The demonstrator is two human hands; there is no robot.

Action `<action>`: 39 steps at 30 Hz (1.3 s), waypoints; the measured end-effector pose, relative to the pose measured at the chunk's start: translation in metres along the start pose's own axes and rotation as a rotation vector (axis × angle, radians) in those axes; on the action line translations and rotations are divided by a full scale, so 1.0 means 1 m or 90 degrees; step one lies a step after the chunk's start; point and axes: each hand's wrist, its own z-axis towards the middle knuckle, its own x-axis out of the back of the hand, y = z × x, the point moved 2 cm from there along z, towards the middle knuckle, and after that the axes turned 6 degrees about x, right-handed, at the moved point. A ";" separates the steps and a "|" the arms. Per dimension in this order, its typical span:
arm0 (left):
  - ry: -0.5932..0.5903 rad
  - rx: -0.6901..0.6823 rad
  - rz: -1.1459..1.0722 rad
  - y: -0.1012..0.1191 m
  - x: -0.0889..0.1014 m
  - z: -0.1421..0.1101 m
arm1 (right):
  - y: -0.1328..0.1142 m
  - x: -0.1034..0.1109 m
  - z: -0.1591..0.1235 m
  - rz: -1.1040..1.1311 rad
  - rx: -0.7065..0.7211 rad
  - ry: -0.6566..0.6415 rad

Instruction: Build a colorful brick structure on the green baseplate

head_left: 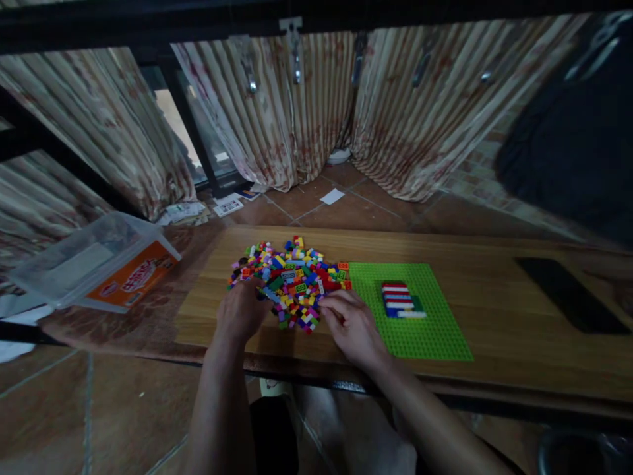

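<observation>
A heap of small mixed-colour toy building bricks [297, 277] lies on the wooden table. My left hand [241, 309] is at the near left edge of the heap, its fingers bent and apart around a dark gap, with no held brick visible. At the near right edge, my right hand [353, 324] has thumb and fingertips pinched together; what they hold, if anything, is too small to make out. Right of the heap lies a green studded baseplate [440, 330]. On it sits a block of stacked red and white striped bricks [396, 297], with blue at its side and a white brick [413, 315] at its near edge.
A clear plastic tub [99, 244] with an orange label lies at the table's left end. A dark flat panel [568, 293] rests on the right side of the table [499, 316]. A person in dark clothing [573, 138] is at the far right. Curtains [316, 105] hang behind.
</observation>
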 end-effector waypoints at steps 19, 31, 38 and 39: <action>0.012 -0.013 -0.005 0.010 -0.003 -0.004 | 0.008 0.014 -0.006 0.009 -0.003 -0.003; 0.048 -0.093 -0.118 0.015 0.012 -0.009 | 0.003 0.020 -0.002 0.031 -0.020 0.023; 0.027 -0.342 -0.275 0.070 -0.008 -0.037 | 0.004 0.042 0.001 0.170 -0.116 0.120; 0.005 -0.368 -0.278 0.081 -0.015 -0.044 | 0.007 0.046 0.000 0.178 -0.121 0.124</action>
